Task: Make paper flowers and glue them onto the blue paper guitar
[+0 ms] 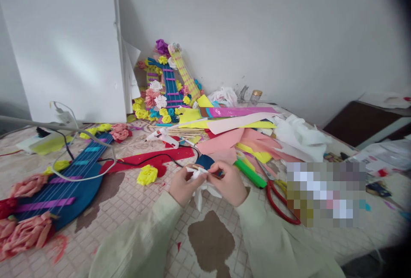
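Side by side, left hand [183, 185] and right hand [230, 182] pinch soft, crinkled white paper [199, 196] above the desk [141, 209], loose ends drooping! A ruffled yellow flower [147, 175] sits left; back there, a gold-lidded jar [254, 97], contents unclear.

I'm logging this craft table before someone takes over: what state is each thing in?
White paper: crumpled, pinched in left hand and right hand
Glue gun: lying down, unheld; heat can't be told
Red-handled scissors: lying down; blade opening unclear
Yellow paper flower: shaped, lying loose
Blue paper guitar: lying flat, strung, decorated with flowers
Jar: upright, gold lid on
White boards: standing upright
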Demonstrator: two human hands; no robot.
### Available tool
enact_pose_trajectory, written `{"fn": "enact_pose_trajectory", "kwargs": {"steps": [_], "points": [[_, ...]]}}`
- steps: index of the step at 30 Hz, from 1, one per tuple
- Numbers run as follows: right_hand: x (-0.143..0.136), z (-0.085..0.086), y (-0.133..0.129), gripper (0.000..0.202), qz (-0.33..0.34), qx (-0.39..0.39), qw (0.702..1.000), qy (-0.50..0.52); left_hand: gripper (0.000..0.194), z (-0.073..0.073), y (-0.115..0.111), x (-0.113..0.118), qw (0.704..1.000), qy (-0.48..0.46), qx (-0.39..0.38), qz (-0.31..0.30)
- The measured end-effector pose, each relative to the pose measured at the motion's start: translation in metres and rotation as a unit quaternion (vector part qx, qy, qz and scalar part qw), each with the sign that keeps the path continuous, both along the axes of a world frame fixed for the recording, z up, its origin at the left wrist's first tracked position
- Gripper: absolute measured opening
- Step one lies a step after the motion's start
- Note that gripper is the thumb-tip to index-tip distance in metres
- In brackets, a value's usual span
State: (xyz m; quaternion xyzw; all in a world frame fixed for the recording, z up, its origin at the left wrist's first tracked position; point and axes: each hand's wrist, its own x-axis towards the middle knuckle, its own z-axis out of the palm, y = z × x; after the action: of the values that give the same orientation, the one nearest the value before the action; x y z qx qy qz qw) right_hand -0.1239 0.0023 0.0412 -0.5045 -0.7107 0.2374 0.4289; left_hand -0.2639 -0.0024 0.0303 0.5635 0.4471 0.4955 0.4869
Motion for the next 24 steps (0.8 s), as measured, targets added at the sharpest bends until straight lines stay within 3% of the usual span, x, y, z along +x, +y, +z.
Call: {"fn": "enact_pose_trajectory", "kwargs": {"steps": [3, 10, 16, 24], "points": [[-0.002, 0.0, -0.002, 0.009, 0.008, 0.013, 1.0, -0.012, 0.019, 0.001, 0.001, -0.001, 0.999, 0.022, 0.003, 0.026], [0.002, 0.01, -0.002, 0.014, 0.118, -0.034, 0.992, 0.006, 0.017, 0.007, 0.001, -0.003, 0.999, 0.029, 0.013, 0.036], [0.002, 0.005, 0.001, 0.015, 0.076, 0.009, 0.997, 0.003, 0.022, 0.002, 0.001, -0.003, 0.999, 0.023, 0.022, 0.04], [0.002, 0.002, 0.003, 0.012, 0.036, -0.021, 0.999, 0.016, 0.036, -0.004, 0.001, -0.001, 1.0, -0.023, -0.015, 0.005]]}}
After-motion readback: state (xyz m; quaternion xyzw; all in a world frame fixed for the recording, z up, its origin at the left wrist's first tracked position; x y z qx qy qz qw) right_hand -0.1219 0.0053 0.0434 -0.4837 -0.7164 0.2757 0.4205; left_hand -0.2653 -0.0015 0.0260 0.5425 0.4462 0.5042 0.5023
